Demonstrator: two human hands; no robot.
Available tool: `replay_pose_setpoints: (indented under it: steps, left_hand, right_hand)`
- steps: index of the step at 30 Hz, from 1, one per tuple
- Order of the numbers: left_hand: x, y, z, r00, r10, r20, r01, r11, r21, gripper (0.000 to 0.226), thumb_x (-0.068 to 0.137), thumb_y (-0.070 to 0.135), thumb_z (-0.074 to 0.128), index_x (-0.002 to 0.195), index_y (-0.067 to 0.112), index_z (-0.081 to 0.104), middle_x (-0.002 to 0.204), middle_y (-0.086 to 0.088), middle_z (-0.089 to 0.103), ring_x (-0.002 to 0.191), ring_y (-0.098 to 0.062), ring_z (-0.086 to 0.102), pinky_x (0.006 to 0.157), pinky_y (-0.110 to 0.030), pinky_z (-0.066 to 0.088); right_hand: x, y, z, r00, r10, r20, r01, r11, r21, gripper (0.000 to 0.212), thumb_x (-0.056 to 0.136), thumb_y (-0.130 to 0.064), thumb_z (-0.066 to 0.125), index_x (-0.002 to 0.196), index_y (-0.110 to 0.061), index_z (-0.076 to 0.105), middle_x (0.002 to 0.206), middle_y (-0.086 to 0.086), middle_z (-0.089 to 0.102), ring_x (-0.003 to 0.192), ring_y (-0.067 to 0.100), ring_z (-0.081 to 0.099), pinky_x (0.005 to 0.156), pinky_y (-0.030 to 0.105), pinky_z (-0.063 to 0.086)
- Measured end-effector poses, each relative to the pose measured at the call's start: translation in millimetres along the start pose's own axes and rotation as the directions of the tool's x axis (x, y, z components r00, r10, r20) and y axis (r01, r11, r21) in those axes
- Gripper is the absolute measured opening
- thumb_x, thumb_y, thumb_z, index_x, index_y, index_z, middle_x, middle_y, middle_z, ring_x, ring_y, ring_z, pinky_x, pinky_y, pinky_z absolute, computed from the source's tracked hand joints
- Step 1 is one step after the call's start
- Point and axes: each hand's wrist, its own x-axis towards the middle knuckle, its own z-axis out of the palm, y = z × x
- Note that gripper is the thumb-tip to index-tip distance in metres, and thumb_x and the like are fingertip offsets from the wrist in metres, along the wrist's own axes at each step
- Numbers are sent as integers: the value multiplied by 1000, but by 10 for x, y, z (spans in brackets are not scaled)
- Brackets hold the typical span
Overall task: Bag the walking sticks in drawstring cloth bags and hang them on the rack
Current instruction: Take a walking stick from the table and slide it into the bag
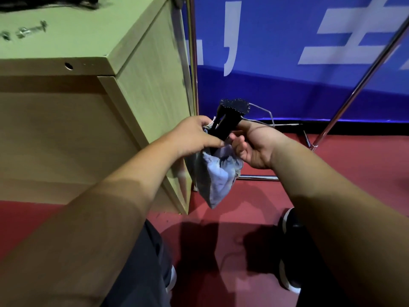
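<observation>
Left hand (194,136) pinches the drawstring bag (217,178) mouth, right hand (252,147) curls round its right edge; folded walking stick (228,120) pokes out. Best seat it deeper before cinching.

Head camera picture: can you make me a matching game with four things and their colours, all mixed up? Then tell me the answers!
Things:
1. cloth bag
2. walking stick
3. floor
4. banner

Colours:
A. red
B. black
C. blue with white marks
D. pale grey-blue

Right pairs: 1-D, 2-B, 3-A, 4-C.
</observation>
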Motion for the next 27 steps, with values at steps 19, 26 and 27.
replay_pose_setpoints:
  steps: [19, 26, 27]
  left_hand:
    - [-16, 192, 231, 975, -57, -215, 8, 974, -225, 44, 68, 27, 84, 104, 5, 74, 84, -1, 74, 73, -11, 67, 78, -32, 57]
    - [34, 209, 221, 976, -27, -218, -2, 991, -131, 38, 61, 21, 78, 98, 11, 75, 89, -9, 77, 78, -15, 69, 83, -37, 60]
    - [41, 189, 210, 976, -21, -217, 0, 995, -96, 34, 64, 16, 81, 98, 13, 75, 92, -8, 78, 79, -15, 69, 84, -36, 60]
  right_hand:
    - [102, 104, -140, 729, -490, -477, -223, 489, -843, 62, 80, -49, 78, 115, -10, 44, 102, 9, 63, 99, 33, 69, 80, 39, 54]
    - [-72, 196, -131, 923, 163, -349, -385, 435, -814, 22, 110, -16, 47, 96, -8, 61, 61, 6, 69, 67, 18, 72, 56, 29, 59]
    - [-107, 176, -103, 942, 96, -321, -327, 468, -821, 25, 111, -18, 50, 94, -6, 64, 63, 8, 73, 83, 20, 76, 62, 31, 62]
